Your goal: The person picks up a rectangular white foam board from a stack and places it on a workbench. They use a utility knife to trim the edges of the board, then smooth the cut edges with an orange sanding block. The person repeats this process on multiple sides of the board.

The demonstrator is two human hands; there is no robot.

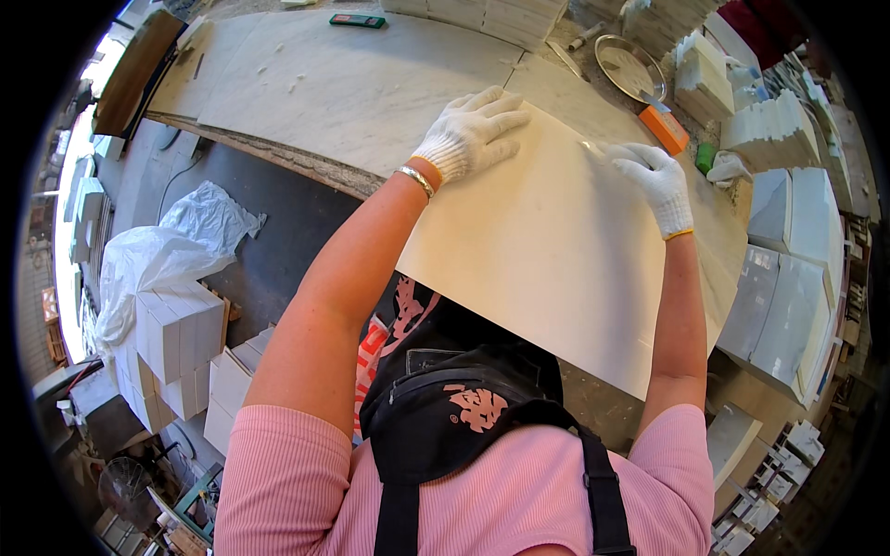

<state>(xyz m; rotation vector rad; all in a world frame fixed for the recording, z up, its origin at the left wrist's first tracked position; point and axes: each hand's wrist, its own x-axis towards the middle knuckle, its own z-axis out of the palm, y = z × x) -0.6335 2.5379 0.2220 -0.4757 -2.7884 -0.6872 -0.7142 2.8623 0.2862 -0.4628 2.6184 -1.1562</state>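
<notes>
Steadying a big white sheet (538, 259) across a pale bench (324, 83) with two gloved hands.

From where I stand, the left hand (471, 134) lies spread on the sheet's far left part, gripping nothing; the right hand (656, 183) is half curled at its right side, and I can't tell whether anything small is pinched there. The sheet lies between them, reaching back toward the apron (454, 385). I'd call this positioning or smoothing; the next move seems to need light, even pressure from both. Just beyond the right hand sit an orange box (664, 128) and a green cylinder (706, 157), which could block a slide that way; farther off are a round tray (599, 57) and stacked white slabs (703, 82).
</notes>
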